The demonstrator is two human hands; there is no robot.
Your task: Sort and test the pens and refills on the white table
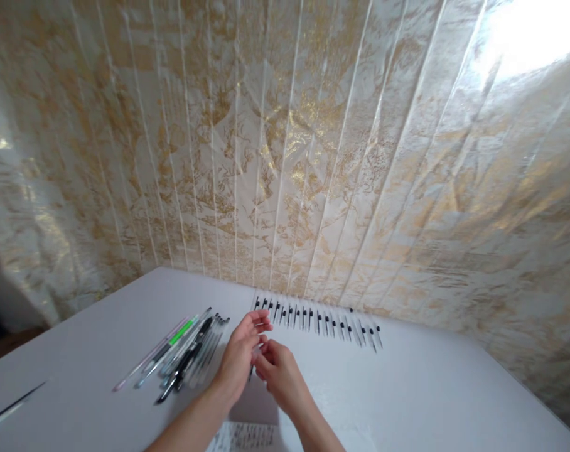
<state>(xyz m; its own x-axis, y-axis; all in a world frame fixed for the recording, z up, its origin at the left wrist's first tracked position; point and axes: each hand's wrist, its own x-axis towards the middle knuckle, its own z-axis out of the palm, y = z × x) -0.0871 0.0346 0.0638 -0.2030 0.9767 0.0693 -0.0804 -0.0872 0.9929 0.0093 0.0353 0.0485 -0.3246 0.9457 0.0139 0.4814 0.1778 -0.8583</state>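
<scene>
Nearest us, a printed sheet (247,436) lies on the white table (430,402), partly under our forearms. Just beyond it our right hand (280,370) is curled narrow, fingertips pinching a thin clear pen (255,358). Our left hand (241,351) touches the same pen from the left, fingers loosely spread, tips pointing far. Left of the hands lies a heap of pens (186,355), one with a green barrel. Far left, a lone pen (12,407) rests near the edge. Farther back, a row of clear pens (317,320) lines the gold-patterned wall (285,157).
</scene>
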